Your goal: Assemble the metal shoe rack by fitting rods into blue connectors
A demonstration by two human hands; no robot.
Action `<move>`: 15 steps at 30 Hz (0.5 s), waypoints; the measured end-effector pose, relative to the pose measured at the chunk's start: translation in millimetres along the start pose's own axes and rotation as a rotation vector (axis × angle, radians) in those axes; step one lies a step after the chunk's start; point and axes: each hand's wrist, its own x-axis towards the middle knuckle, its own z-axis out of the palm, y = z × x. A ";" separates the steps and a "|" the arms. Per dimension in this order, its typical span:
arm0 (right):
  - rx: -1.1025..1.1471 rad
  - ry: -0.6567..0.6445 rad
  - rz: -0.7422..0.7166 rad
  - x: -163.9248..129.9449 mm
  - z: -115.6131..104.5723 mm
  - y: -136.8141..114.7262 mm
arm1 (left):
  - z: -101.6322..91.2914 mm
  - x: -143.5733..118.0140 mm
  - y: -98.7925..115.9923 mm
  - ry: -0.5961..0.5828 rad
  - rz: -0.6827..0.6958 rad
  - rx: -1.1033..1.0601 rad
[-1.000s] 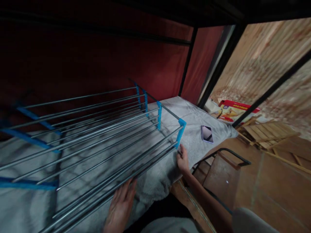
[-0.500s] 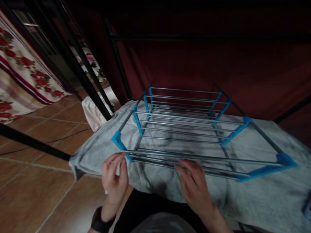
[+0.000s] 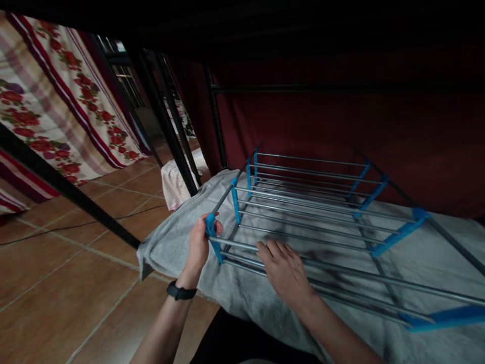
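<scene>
A metal drying rack [image 3: 326,203] with grey rods and blue plastic joints lies across a grey cloth in front of me. My left hand [image 3: 199,243] is closed around the blue corner joint [image 3: 210,225] at the rack's near left, thumb and fingers on either side of it. Over the front rod [image 3: 356,272], a short way to the right, my right hand [image 3: 282,265] curls its fingers; its fingertips are partly hidden. On my left wrist is a black band [image 3: 181,291]. The rack's near right end runs out of view.
The grey cloth [image 3: 166,247] covers a low surface under a dark metal frame [image 3: 71,192]. Behind the rack hangs a dark red cloth [image 3: 303,121]. A flowered curtain [image 3: 83,96] and tiled floor [image 3: 76,283] are at left, with a cable [image 3: 87,223] across the tiles.
My left hand has moved up onto the blue corner and closed around it. My right hand has come over the top of the front rod. The view has swung left.
</scene>
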 end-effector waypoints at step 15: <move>0.035 -0.027 -0.028 11.2 -22.0 -1.7 | 19.8 1.6 -0.7 0.276 -0.017 0.018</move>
